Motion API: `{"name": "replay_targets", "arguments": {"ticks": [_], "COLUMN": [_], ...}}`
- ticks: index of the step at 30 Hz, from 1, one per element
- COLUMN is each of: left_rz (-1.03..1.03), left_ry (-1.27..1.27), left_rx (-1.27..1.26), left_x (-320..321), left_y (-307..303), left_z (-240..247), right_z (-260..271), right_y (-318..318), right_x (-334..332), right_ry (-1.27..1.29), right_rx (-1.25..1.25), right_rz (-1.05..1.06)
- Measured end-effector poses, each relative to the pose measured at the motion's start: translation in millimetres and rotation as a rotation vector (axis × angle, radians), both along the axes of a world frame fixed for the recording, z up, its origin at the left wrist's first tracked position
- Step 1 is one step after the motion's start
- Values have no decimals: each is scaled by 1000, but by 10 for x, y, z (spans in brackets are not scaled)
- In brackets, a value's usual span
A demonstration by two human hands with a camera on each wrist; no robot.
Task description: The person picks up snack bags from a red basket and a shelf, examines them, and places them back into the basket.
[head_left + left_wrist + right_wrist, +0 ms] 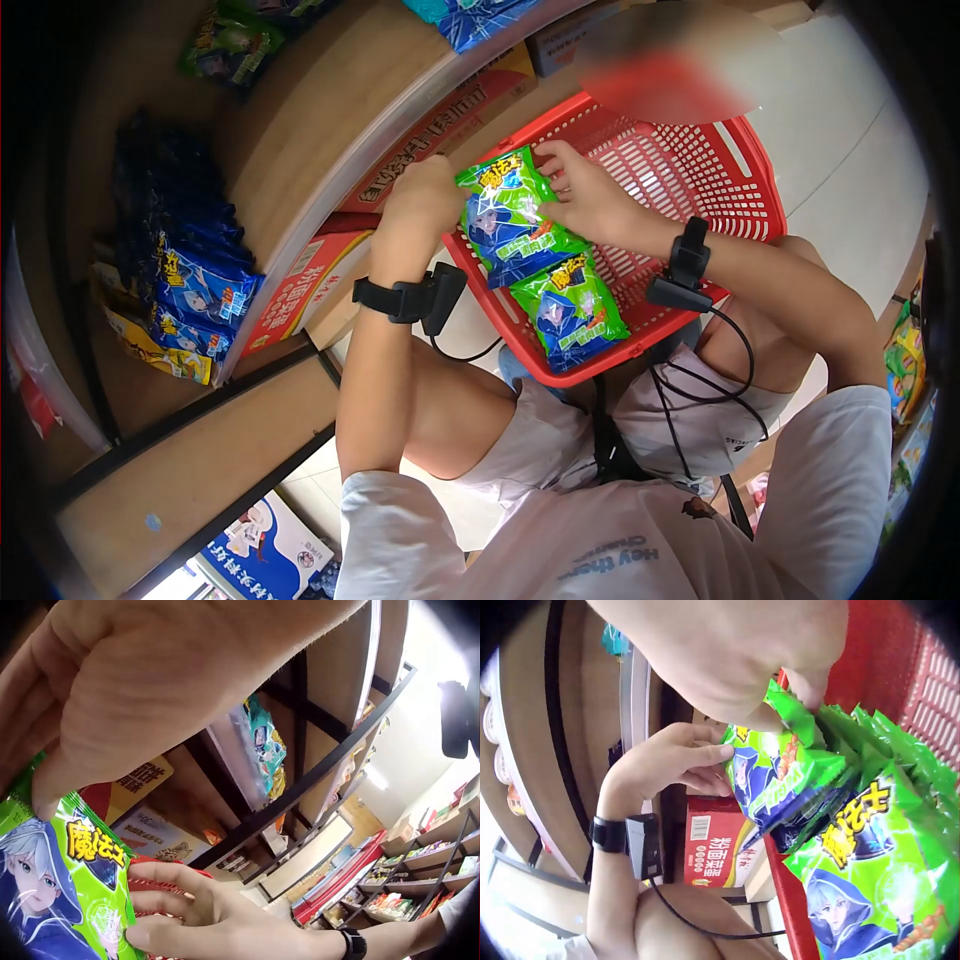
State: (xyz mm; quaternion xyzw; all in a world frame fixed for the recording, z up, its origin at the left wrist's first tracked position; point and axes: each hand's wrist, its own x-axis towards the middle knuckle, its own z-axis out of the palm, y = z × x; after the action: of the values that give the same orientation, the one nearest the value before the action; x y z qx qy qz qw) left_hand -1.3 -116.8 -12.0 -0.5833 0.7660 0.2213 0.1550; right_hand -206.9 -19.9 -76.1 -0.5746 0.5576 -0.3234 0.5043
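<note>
A bright green and blue snack bag (508, 215), printed with a hooded cartoon figure, lies over the red basket (765, 195). My left hand (424, 200) pinches its left edge; in the right wrist view the left thumb lies on the front of the bag. On the opposite side my right hand (592, 197) grips the bag's edge, fingers curled. A matching snack bag (570, 315) lies nearer my body, at the basket's front end. In the right wrist view, several more green bags (900, 761) stand packed behind it in the basket.
Wooden shelves run along the left, with blue snack bags (200, 290) on one. Red cartons (300, 290) sit under the shelf edge. Beyond the basket is a blurred person (680, 65). A blue and white box (265, 550) is at lower left. Black cables (740, 400) hang near my lap.
</note>
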Motion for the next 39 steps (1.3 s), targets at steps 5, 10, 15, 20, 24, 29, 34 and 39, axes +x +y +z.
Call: {"name": "replay_targets", "arguments": {"ticks": [5, 10, 15, 20, 24, 29, 34, 39], "left_rz": [-9, -45, -175, -290, -307, -338, -342, -221], "left_ry": [-58, -50, 194, 73, -16, -93, -79, 29], "left_rx": [-73, -36, 76, 92, 67, 49, 8, 65], "left_x": [58, -6, 16, -2, -75, -130, -153, -150], "left_y": [-29, 118, 218, 321, 336, 366, 466, 445], "left_z": [-15, 335, 297, 106, 56, 93, 273, 620], "right_z": [16, 113, 150, 117, 126, 126, 76, 527], "right_y": [94, 127, 155, 235, 216, 254, 278, 194], "right_x": [-20, 19, 71, 91, 67, 55, 56, 91], "right_ry": [418, 331, 354, 425, 416, 418, 460, 532], "right_rx": [-424, -293, -226, -240, -162, -183, -231, -399], "right_rz": [217, 297, 344, 347, 383, 401, 378, 333]}}
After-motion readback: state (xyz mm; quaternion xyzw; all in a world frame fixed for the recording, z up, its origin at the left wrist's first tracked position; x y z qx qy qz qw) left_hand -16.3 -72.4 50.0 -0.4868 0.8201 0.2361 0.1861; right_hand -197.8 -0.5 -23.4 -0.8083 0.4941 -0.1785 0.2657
